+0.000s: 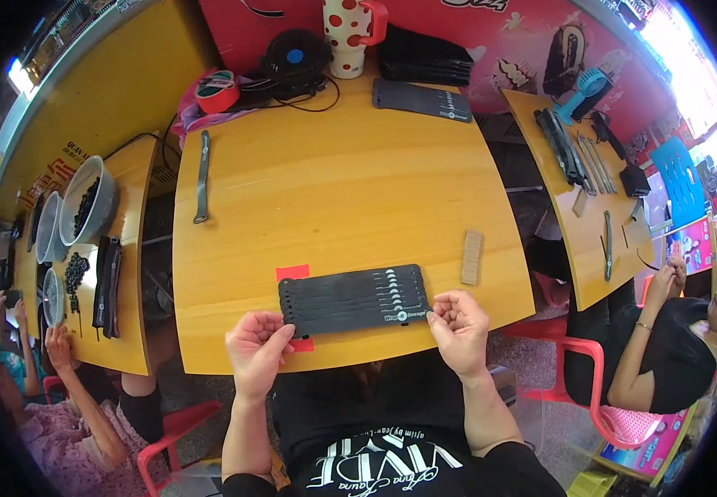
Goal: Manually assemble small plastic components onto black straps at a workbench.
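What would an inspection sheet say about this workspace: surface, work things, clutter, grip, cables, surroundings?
Surface: yellow-brown wood-grain table; no spill seen.
Work things: black straps in an overlapping row; red patches show at their left end.
Clutter: black fan, red-dotted tumbler and stacked black pieces along the far edge; tan piece at right, kind unclear.
Grip: left hand at the straps' near-left corner, right hand at their near-right corner; firmness cannot be told.
Cables: thin black cable near the fan.
Surroundings: side tables left and right, a seated person by the right one.
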### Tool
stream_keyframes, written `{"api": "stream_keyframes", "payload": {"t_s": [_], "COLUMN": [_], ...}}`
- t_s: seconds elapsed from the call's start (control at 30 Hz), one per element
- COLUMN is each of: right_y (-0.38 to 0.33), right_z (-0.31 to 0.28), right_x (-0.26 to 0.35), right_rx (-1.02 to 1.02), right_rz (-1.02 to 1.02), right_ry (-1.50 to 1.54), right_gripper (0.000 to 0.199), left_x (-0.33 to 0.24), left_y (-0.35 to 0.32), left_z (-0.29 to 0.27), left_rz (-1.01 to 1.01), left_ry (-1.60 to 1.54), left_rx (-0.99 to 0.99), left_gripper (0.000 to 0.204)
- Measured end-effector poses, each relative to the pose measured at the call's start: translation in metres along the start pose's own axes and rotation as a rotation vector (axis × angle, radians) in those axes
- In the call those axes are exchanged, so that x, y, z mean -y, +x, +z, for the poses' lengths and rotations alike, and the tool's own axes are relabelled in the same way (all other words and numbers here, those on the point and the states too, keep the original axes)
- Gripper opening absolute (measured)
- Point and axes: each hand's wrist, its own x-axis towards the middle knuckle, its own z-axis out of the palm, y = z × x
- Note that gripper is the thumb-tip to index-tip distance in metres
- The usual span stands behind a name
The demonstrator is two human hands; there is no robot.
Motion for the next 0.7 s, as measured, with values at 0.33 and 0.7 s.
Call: {"api": "stream_keyframes", "payload": {"t_s": [0.33, 0.7], "right_y": [0.002, 0.0029], "right_z": [0.0034, 0.0046], "right_x": [-0.0005, 0.0002], "right_rx": [-0.041, -0.048], "right_rz": [-0.015, 0.001], "right_ry": [-0.081, -0.101], "right_gripper": [0.025, 0.024], "left_x": [0.0003, 0.0007], "left_y": [0.0003, 0.0], "left_z": [0.0008, 0.0003], "left_rz": [-0.003, -0.006], "left_ry": [-0.012, -0.006], "left_rx": [-0.014, -0.028], "left_gripper": [0.01, 0.01]}}
